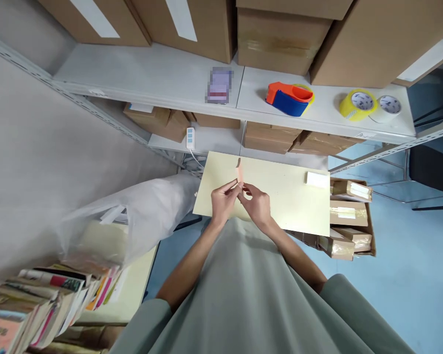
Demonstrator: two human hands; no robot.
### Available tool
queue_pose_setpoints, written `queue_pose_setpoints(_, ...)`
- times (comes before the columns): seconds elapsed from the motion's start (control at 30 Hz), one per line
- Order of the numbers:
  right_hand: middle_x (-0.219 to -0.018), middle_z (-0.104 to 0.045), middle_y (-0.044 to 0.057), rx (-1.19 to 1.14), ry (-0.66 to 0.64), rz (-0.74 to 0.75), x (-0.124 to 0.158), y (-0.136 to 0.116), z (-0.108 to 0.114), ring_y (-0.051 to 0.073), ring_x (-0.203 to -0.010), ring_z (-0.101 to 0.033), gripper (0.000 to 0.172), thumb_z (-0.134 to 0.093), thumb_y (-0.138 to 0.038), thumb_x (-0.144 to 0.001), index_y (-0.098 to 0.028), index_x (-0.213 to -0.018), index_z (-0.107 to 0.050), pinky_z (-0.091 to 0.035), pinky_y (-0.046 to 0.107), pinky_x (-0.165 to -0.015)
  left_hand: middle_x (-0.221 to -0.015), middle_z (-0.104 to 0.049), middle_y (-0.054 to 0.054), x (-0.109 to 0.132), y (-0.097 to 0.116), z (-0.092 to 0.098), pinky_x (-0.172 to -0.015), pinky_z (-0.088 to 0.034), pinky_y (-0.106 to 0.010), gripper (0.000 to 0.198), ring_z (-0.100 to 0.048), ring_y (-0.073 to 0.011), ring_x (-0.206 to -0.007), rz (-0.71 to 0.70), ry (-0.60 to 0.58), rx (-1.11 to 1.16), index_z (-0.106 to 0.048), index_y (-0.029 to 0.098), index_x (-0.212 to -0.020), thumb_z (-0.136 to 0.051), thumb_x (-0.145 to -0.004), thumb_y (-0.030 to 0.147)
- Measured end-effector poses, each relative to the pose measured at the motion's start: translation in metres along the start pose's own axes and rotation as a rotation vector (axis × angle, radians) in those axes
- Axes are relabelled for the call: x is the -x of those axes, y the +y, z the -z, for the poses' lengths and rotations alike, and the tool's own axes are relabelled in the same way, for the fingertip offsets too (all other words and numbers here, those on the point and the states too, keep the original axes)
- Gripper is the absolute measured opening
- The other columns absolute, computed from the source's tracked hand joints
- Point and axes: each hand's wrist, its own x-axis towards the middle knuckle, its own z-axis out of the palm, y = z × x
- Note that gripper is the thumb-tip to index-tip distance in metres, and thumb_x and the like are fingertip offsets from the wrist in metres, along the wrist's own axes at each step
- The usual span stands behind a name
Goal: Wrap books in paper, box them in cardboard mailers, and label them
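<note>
Over the pale yellow board (288, 196), my left hand (222, 202) and my right hand (258, 206) meet at their fingertips. Both pinch the lower end of a narrow salmon-pink strip (240, 173), which looks like paper. Its upper end is dark and curled, pointing away from me. The strip's lower end is hidden by my fingers. A small white block (316, 179) lies near the board's right end, apart from my hands.
A shelf (133, 69) ahead bears cardboard boxes (276, 44), an orange and blue tape dispenser (290, 98) and tape rolls (358, 104). A white power strip (191, 138) sits lower. Books (55, 290) and a plastic-wrapped bundle (147, 211) are left; a carton of boxes (349, 214) stands right.
</note>
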Motion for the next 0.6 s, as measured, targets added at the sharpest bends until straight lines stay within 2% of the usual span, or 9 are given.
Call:
queue_pose_setpoints(0.07,-0.108,-0.089,0.007,-0.052,0.002,-0.046,-0.011,0.011,0.002,0.03,-0.099,-0.088,0.035,-0.068,-0.056,-0.106,-0.028,-0.116,-0.086,-0.07,0.041,-0.093,-0.126,-0.087,-0.011,-0.005,-0.007,-0.008,-0.109,-0.068,-0.047,0.052,-0.084,-0.0336,-0.118,-0.007,-0.045,0.006,-0.09,0.019,-0.123,-0.087,-0.09,0.059)
queue_pose_setpoints(0.13,-0.098,-0.088,0.006,-0.175,-0.017,-0.104,-0.023,0.021,0.01,0.029,-0.091,-0.087,0.043,-0.068,-0.065,-0.104,-0.027,-0.108,-0.087,-0.069,0.038,-0.086,-0.135,-0.084,-0.013,-0.013,-0.015,-0.008,-0.118,-0.063,-0.053,0.052,-0.08,-0.0358,-0.129,-0.018,-0.099,0.0,-0.089,0.019,-0.124,-0.087,-0.09,0.058)
queue_pose_setpoints(0.23,-0.082,-0.084,0.005,-0.442,-0.07,-0.206,-0.038,0.029,0.027,0.026,-0.08,-0.082,0.059,-0.08,-0.08,-0.089,-0.022,-0.097,-0.087,-0.068,0.037,-0.079,-0.147,-0.079,-0.014,-0.032,-0.022,0.007,-0.126,-0.057,-0.053,0.058,-0.071,-0.0361,-0.144,-0.06,-0.083,-0.019,-0.085,0.022,-0.128,-0.093,-0.082,0.055)
queue_pose_setpoints(0.3,-0.081,-0.083,0.004,-0.615,-0.13,-0.271,-0.043,0.029,0.04,0.025,-0.079,-0.08,0.062,-0.09,-0.08,-0.078,-0.021,-0.096,-0.088,-0.069,0.038,-0.082,-0.149,-0.077,-0.014,-0.044,-0.021,0.021,-0.127,-0.055,-0.052,0.068,-0.068,-0.0349,-0.149,-0.055,-0.042,-0.013,-0.081,0.023,-0.136,-0.097,-0.076,0.053)
queue_pose_setpoints(0.37,-0.083,-0.084,0.003,-0.729,-0.179,-0.326,-0.045,0.026,0.05,0.023,-0.08,-0.079,0.06,-0.098,-0.075,-0.072,-0.021,-0.096,-0.088,-0.069,0.039,-0.085,-0.135,-0.083,-0.015,-0.052,-0.016,0.033,-0.121,-0.059,-0.05,0.076,-0.075,-0.0335,-0.137,0.018,-0.07,-0.002,-0.079,0.021,-0.14,-0.1,-0.074,0.054)
queue_pose_setpoints(0.47,-0.085,-0.085,0.003,-0.796,-0.206,-0.377,-0.045,0.022,0.056,0.021,-0.079,-0.079,0.056,-0.104,-0.069,-0.067,-0.022,-0.093,-0.089,-0.069,0.039,-0.085,-0.104,-0.087,-0.011,-0.058,-0.004,0.043,-0.103,-0.066,-0.045,0.074,-0.083,-0.0294,-0.105,0.131,-0.171,0.03,-0.083,0.018,-0.13,-0.103,-0.071,0.058)
queue_pose_setpoints(0.6,-0.085,-0.085,0.003,-0.803,-0.218,-0.381,-0.045,0.02,0.055,0.021,-0.079,-0.079,0.057,-0.105,-0.069,-0.064,-0.022,-0.091,-0.089,-0.068,0.037,-0.082,-0.101,-0.086,-0.009,-0.055,0.011,0.044,-0.09,-0.066,-0.039,0.069,-0.081,-0.0265,-0.093,0.138,-0.223,0.066,-0.088,0.019,-0.115,-0.106,-0.065,0.063)
